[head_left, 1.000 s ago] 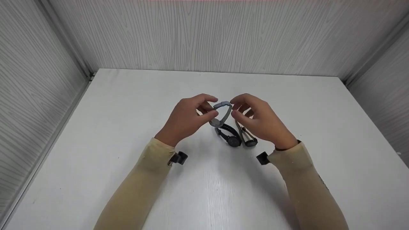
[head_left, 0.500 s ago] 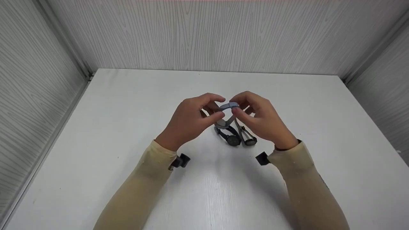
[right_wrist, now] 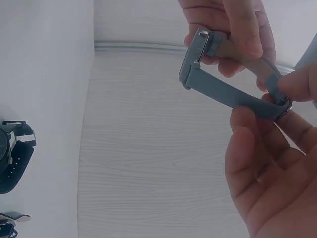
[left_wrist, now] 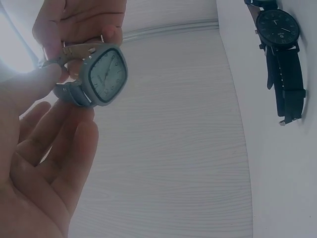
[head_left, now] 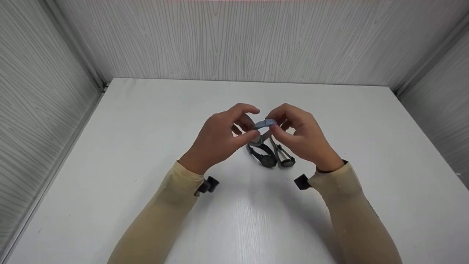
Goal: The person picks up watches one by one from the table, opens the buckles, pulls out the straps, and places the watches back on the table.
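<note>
A blue-grey wristwatch (head_left: 265, 123) with its strap closed in a loop is held above the table between both hands. My left hand (head_left: 223, 134) grips it near the case, thumb on the strap, its index finger raised off the watch. With thumb and fingertips my right hand (head_left: 301, 134) pinches the strap at the buckle end. The left wrist view shows the squarish pale dial (left_wrist: 107, 75) facing outward. In the right wrist view the strap (right_wrist: 233, 94) runs from the case to the buckle by the right thumb. Fingers partly hide the loop.
A black wristwatch (head_left: 268, 161) lies on the white table (head_left: 234, 220) below the hands. Beside it, to the right, is another watch (head_left: 287, 162) with a brownish strap. Wood-grain panels (head_left: 234, 40) stand behind and at both sides.
The blue-grey watch and my left hand have moved slightly right. My right thumb has come onto the strap's buckle end, and the strap has turned to show its outer face. The table watches stay put.
</note>
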A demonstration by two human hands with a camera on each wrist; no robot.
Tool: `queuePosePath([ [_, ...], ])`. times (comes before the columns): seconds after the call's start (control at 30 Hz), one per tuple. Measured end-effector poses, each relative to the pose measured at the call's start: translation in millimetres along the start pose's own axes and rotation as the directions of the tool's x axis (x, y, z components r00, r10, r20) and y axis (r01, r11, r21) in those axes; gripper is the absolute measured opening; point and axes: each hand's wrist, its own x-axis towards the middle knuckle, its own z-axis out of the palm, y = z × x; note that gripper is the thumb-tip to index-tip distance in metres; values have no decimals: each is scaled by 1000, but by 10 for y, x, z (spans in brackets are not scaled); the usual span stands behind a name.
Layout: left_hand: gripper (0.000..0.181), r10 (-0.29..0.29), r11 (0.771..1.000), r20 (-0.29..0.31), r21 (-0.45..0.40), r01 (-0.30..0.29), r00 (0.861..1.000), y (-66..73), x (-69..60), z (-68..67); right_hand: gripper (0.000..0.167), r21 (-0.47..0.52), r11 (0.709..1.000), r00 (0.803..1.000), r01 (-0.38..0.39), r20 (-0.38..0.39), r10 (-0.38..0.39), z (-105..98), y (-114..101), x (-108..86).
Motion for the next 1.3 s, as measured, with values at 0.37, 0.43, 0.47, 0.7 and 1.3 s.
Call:
queuePosePath([
  [0.37, 24, 38, 999, -33, -17, -39, 999, 31, 14, 29, 20, -22, 989, 989, 145, 35, -144, 62, 30, 13],
  [0.43, 21, 40, 999, -54, 2, -40, 998, 27, 17, 36, 19, -29, 990, 990, 140, 36, -139, 70, 28, 12],
  [0.47, 21, 40, 999, -61, 13, -39, 997, 25, 17, 39, 18, -33, 990, 990, 135, 37, -134, 73, 29, 9],
  [0.7, 20, 11, 996, -76, 86, -5, 997, 30, 9, 44, 15, -58, 995, 996, 86, 45, -83, 92, 51, 6],
  [1.3, 14, -15, 990, -53, 142, 23, 998, 50, 1, 63, 18, -77, 996, 998, 36, 46, -32, 129, 69, 4],
])
